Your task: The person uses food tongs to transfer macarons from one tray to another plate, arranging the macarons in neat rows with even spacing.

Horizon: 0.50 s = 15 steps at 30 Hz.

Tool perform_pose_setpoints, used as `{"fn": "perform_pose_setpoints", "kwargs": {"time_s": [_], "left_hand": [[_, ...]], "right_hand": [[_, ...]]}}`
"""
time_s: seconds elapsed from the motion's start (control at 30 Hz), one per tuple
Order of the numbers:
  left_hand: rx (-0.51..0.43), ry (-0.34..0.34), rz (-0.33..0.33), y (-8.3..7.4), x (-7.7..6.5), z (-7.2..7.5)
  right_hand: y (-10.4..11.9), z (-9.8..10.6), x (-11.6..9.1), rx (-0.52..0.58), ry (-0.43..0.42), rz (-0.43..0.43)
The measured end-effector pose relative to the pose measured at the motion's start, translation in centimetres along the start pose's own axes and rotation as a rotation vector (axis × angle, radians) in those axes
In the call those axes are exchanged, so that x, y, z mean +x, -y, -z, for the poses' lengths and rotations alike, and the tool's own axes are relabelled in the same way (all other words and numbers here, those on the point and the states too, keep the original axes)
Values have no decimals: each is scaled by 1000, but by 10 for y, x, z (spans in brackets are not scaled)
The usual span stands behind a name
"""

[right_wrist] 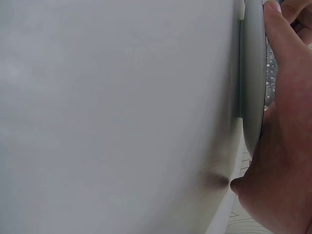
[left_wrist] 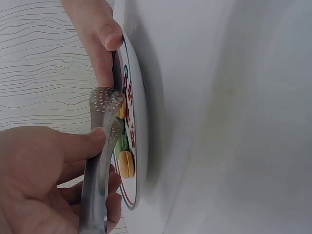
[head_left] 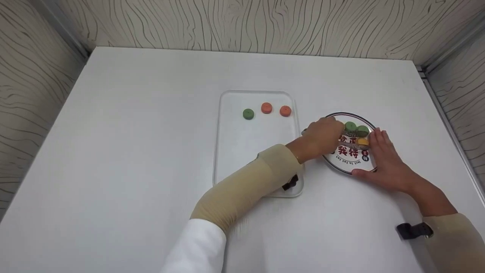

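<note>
**Perforated metal tongs (left_wrist: 95, 192) reach over the round plate (head_left: 340, 167)**

The left hand (head_left: 323, 137) holds the tongs at the plate's 10 o'clock, thumb laid along one arm, fingers curled behind; the gap between the arms looks narrow. The holed tips point toward 3 o'clock, just beside a yellow macaron (head_left: 363, 142); whether they pinch it, I cannot tell. Two green macarons (head_left: 350, 126) sit on the plate between 12 and 2 o'clock, and another yellow macaron (left_wrist: 126, 164) lies near 11.

The right hand (head_left: 388, 165) holds nothing in a closed grip: its fingers lie straight at the rim near 2 o'clock, the thumb near 6.

At the plate's 9 o'clock is a rectangular tray (head_left: 237, 151), with a green macaron (head_left: 248, 114) at its 11 o'clock and two orange macarons (head_left: 266, 108) at 12 and 1.

The tongs probably feel light and springy, smooth enough to twist, so midway along both arms is a sound hold. The macarons look light and could roll; real or toy, I cannot tell, so gentle pressure across opposite sides seems safest. The plate looks stiff and glazed, liable to slide, and best held by its rim.
</note>
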<state>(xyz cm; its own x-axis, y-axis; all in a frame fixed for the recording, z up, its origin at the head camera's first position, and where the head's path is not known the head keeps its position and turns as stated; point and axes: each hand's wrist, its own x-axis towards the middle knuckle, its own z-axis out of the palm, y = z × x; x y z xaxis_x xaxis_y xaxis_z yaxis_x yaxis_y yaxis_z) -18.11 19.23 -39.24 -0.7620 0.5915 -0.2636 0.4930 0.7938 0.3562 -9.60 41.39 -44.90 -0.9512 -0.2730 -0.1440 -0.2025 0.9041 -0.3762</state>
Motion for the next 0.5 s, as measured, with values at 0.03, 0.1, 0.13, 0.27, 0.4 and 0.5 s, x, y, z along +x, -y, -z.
{"fn": "perform_pose_setpoints", "kwargs": {"time_s": [0.03,0.1,0.13,0.27,0.4,0.5], "left_hand": [[0,-2,-2,1,0,0],[-6,-7,-4,2,-1,1],[-10,-7,-1,3,-1,1],[-23,-17,-4,6,-1,3],[-36,-28,-9,8,-3,8],[-41,-36,-20,11,-5,12]], "right_hand": [[0,0,0,-1,-1,3],[0,0,0,-3,-3,9],[0,0,0,-4,-3,11],[0,0,0,-2,1,9],[0,0,0,6,10,2],[1,0,0,7,11,0]]}}
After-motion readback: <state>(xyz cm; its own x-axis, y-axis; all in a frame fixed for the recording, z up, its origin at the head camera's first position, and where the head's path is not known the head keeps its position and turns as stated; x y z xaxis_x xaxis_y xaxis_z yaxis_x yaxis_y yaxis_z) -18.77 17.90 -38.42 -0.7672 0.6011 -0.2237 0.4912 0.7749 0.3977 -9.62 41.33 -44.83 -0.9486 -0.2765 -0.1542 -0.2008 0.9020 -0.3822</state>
